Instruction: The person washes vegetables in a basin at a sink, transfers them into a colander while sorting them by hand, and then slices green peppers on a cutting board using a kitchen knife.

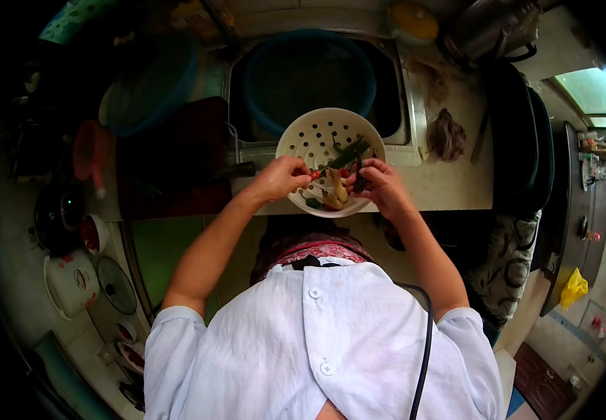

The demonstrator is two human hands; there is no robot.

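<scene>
A white perforated colander [303, 126] rests at the front edge of the sink, partly over the counter. My left hand [284, 178] is at its left side, pinching a red chili pepper [314, 175] between thumb and fingertips. Over the right side, my right hand [381, 184] has its fingers closed around a dark green pepper [358, 181], which they partly hide. Inside the colander lie a knobbly piece of ginger [336, 193], a long green vegetable piece [350, 153] and a small green pepper [313, 202]. A few more red bits show among them.
Behind the colander a large blue basin [308, 79] sits in the metal sink [404, 113]. Left of it lies a dark red board [177, 205] with a dark handle [234, 170] at its edge. A crumpled brownish cloth-like thing [446, 135] and a knife-like object [479, 137] are on the right.
</scene>
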